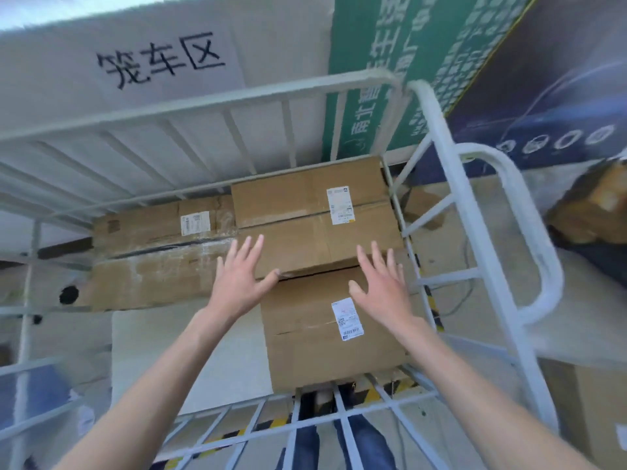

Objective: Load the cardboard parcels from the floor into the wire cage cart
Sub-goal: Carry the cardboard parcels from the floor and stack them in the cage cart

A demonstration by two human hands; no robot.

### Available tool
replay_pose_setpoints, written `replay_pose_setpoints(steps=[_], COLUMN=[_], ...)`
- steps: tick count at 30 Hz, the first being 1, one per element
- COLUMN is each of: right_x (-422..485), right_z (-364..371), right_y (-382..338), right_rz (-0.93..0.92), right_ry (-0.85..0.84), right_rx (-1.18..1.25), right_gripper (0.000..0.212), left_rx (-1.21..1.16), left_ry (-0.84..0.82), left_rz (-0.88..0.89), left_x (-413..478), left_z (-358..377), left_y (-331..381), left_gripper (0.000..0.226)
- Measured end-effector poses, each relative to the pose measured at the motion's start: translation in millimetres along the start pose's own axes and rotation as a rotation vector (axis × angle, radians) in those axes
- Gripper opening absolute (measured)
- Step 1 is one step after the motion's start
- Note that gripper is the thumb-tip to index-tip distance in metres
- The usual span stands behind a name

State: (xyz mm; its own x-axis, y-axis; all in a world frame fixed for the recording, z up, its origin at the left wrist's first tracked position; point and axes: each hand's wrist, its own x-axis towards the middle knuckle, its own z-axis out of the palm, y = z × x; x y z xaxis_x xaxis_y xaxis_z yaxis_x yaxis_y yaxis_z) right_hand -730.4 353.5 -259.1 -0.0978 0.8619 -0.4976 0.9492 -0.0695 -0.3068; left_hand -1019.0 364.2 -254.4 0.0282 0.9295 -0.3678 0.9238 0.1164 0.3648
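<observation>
I look down into the white wire cage cart. Three cardboard parcels lie inside it. A large labelled parcel sits at the far right, resting partly on a lower labelled parcel nearer to me. A long flat parcel lies at the left along the back. My left hand is spread open at the near left corner of the top parcel, thumb touching its edge. My right hand is spread open over its near right corner. Neither hand grips anything.
The cart's right side frame and looped handle stand to my right. More cardboard boxes sit outside the cart at far right and lower right. A white sheet covers the cart floor at near left. My legs show below the near rail.
</observation>
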Motion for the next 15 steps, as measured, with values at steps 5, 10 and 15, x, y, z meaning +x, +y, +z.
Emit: replay_pose_setpoints(steps=[5,10,15], right_x=[-116,-244,-384], right_z=[-70,-121,-135], right_y=[16,89,186], right_rz=[0.061,0.232,0.557], right_ry=[0.133,0.393,0.576], right_rx=[0.039,0.128,0.219], right_gripper=[0.074,0.071,0.073], left_rx=[-0.102,-0.181,-0.269], left_ry=[0.000,-0.053,-0.147], left_rz=[0.181,0.328,0.545], left_x=[-80,-135,-184], left_z=[-55,-84,-70], left_y=[86,163,277], left_gripper=[0.078,0.077,0.075])
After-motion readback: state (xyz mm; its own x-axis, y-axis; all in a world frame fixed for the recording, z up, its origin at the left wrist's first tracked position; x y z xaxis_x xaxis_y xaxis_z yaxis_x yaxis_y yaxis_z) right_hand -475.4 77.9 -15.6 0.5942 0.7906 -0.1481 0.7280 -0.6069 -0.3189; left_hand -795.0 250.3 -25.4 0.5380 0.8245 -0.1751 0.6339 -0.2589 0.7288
